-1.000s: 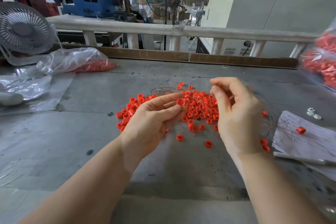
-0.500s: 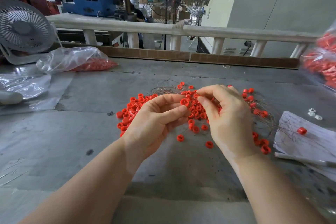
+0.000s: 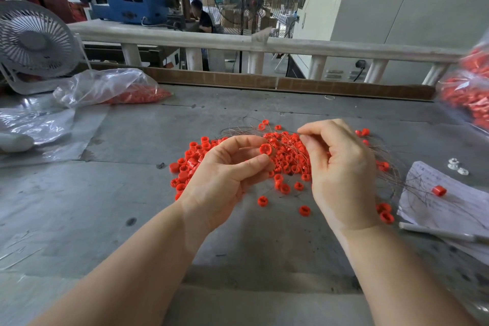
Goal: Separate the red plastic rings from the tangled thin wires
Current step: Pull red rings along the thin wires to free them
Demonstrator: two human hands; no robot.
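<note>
A: Grip check, both hands?

B: I'm seeing the left hand (image 3: pixel 225 174) pinching one red ring (image 3: pixel 265 149) between thumb and fingertips, lifted just above the pile of red rings (image 3: pixel 284 164). The right hand (image 3: pixel 341 174) is curling its thumb and forefinger together over the pile's far edge; it looks to be pinching a strand of the thin wires (image 3: pixel 248 128), though the strand is too fine for me to be sure.

A: Where are the wires lying?

B: They're looping over the pile's far side and trailing right, passing behind the right hand toward the paper sheet (image 3: pixel 449 204). That hand is blocking my view of the middle of the tangle.

A: Surroundings?

B: Loose rings are lying scattered on the grey table (image 3: pixel 119 206) near the wrists. One stray ring (image 3: pixel 438 190) is sitting on the paper, a pen (image 3: pixel 436 231) lying along its near edge. A clear bag (image 3: pixel 105 87) holding red parts is lying far left, beside a white desk fan (image 3: pixel 34 42). Another bag of red parts (image 3: pixel 471 98) is showing at the right edge, blurred.
</note>
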